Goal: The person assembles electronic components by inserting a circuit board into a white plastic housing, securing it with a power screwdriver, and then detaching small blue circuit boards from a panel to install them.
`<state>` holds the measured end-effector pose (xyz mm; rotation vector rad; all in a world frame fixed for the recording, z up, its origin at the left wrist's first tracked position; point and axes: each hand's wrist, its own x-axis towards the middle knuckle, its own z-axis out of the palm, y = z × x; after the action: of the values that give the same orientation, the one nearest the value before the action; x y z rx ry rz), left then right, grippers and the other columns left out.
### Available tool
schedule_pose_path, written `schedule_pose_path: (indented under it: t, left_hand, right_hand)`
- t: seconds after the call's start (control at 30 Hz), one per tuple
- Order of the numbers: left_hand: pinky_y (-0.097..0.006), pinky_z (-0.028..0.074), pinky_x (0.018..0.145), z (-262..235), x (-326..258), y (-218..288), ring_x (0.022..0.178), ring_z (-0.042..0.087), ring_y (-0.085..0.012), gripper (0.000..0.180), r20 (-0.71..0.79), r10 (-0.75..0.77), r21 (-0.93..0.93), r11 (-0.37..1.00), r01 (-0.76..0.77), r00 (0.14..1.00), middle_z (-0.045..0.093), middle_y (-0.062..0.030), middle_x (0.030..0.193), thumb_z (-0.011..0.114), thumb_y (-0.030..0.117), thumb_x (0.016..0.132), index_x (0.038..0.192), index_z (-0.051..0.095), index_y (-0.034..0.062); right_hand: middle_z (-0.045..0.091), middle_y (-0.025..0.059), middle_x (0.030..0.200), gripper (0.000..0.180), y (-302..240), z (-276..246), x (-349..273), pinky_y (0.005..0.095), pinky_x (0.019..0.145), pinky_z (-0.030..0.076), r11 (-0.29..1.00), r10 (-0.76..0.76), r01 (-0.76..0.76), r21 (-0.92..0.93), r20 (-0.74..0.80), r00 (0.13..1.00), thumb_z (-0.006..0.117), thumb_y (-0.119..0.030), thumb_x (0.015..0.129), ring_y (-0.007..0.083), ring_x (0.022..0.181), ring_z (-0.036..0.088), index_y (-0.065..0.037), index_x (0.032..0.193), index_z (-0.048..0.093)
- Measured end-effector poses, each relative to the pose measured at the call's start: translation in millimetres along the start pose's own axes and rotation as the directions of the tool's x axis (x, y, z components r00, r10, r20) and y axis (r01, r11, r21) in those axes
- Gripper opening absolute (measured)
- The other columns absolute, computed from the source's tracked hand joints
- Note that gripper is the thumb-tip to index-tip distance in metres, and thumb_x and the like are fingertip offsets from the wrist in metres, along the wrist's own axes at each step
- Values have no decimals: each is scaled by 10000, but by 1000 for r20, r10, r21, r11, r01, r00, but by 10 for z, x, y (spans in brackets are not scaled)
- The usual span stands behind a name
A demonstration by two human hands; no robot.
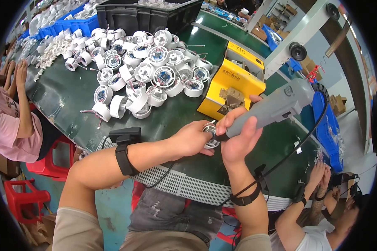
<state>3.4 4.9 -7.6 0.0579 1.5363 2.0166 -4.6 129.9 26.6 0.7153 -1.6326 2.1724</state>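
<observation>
White round part [212, 143] over green table [176, 113], red stools [23, 196], likely cartons [338, 104] beyond

We list one grey electric screwdriver [276, 104], right; one yellow screw feeder [224, 79], black-lettered; white round housings [117, 106], some showing blue circuit boards [165, 75]; dark green tabletop [60, 100]; red stools [52, 166], left.

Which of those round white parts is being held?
The round white part in the left hand, at the grey power tool's tip; the other parts lie heaped on the green table.
</observation>
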Motion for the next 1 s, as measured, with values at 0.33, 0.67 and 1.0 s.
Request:
schedule_pose_path:
  t: [0.33, 0.67, 1.0]
  left_hand:
    - [-389, 592, 899, 20, -59, 94, 1073, 574, -190, 234, 10, 16, 42, 999, -16, 1000, 507, -50, 1151, 430, 74, 1001, 1213, 489, -5]
    - [-443, 513, 865, -278, -299, 544, 1027, 610, -399, 491, -172, 882, 968, 233, -89, 438, 480, -207, 1343, 628, 18, 811, 1290, 565, 104]
    - [-591, 223, 1139, -882, -162, 519, 1366, 283, -518, 612, -37, 888, 923, -145, 356, 458, 347, -300, 1467, 639, 92, 750, 1343, 512, 16]
  right_hand:
    - [489, 83, 723, 609, 52, -55, -5, 298, 519, 480, 998, -10, 5, 58, 97, 995, 459, -487, 1002, 157, 533, 523, -41, 1367, 265]
    - [531, 86, 805, 537, 79, -252, 15, 301, 569, 501, 995, -95, 93, -25, -59, 994, 529, -335, 1001, 153, 633, 560, -33, 1380, 298]
    - [613, 75, 1045, 581, 129, -253, 95, 312, 802, 489, 949, -87, 100, -300, 57, 995, 700, -312, 907, 148, 901, 593, -17, 1325, 425]
